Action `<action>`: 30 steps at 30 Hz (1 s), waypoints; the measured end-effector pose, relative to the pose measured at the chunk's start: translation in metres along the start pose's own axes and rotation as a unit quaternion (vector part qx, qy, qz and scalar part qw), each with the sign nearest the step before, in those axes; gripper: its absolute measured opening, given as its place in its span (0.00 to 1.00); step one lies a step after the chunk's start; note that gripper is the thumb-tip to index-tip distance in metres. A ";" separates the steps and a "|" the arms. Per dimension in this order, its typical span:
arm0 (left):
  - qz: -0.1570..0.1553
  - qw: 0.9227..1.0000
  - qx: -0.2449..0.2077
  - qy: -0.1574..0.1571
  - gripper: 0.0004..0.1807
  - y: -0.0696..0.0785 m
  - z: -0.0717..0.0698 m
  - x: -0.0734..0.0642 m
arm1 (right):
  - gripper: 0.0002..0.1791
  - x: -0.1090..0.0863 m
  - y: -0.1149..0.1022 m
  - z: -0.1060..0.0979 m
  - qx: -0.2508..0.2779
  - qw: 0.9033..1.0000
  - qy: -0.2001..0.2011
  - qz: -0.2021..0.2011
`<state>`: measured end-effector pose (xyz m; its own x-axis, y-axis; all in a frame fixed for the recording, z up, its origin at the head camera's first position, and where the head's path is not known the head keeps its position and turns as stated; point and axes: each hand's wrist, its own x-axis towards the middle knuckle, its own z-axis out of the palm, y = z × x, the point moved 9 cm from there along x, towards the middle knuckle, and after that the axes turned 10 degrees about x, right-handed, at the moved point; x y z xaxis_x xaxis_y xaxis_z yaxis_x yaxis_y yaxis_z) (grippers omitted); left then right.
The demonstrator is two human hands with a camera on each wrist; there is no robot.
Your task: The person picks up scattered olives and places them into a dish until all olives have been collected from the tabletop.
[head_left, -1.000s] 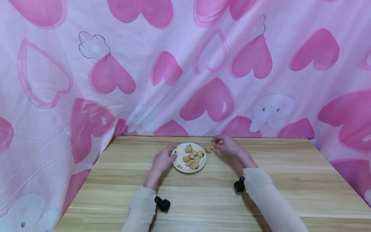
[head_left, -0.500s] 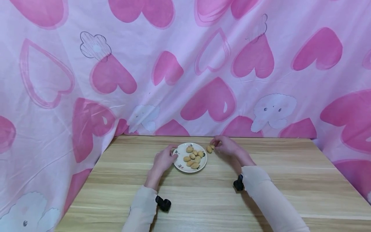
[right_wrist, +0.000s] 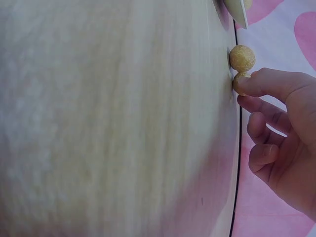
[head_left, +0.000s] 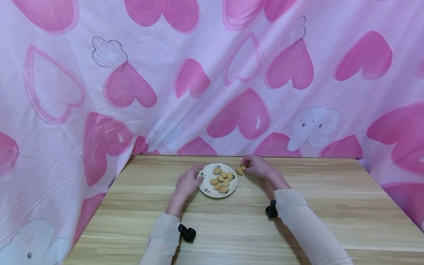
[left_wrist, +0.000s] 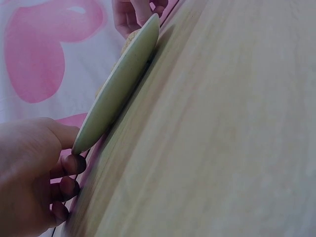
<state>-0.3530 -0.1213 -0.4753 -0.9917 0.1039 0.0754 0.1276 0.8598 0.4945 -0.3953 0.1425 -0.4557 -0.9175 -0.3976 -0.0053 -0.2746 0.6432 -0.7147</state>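
Observation:
A round white plate (head_left: 208,176) with small printed drawings bears several tan oval nut-like pieces (head_left: 226,182). My left hand (head_left: 188,182) grips its left rim; in the left wrist view the thumb lies against the plate's edge, with the fingers curled by its underside. Just right of the plate, two more such pieces lie on the table, touching each other. My right hand (head_left: 258,166) pinches the farther nut-like piece (right_wrist: 236,89) between thumb and forefinger, the other fingers loosely curled. The nearer nut-like piece (right_wrist: 242,58) sits between that hand and the plate.
The light wooden table (head_left: 225,224) ends at the back against a pink curtain (head_left: 232,73) patterned with hearts. Small black wrist cameras sit on both sleeves, the left camera (head_left: 187,233) and the right camera (head_left: 271,209).
My right hand has shifted slightly left, and its thumb and forefinger have closed on the farther nut-like piece. The left hand keeps its grip on the plate rim.

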 end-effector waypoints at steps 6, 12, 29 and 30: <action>0.003 1.000 0.006 0.001 0.23 0.001 0.000 0.000 | 0.14 -0.003 0.000 -0.003 -0.003 1.000 0.010 0.008; 0.002 1.000 -0.002 -0.001 0.24 0.000 0.001 -0.001 | 0.13 -0.009 -0.005 -0.006 0.002 1.000 0.018 -0.002; 0.001 1.000 -0.009 0.002 0.23 0.001 -0.002 -0.002 | 0.11 -0.024 -0.040 -0.002 0.014 0.997 0.038 -0.065; 0.001 1.000 -0.009 0.002 0.23 0.001 -0.002 -0.002 | 0.11 -0.025 -0.041 -0.002 0.016 0.997 0.039 -0.063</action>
<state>-0.3507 -0.1213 -0.4732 -0.9914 0.1036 0.0799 0.1300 0.8508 0.5092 -0.3618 0.1270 -0.4245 -0.8963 -0.4207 0.1400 -0.3812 0.5700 -0.7279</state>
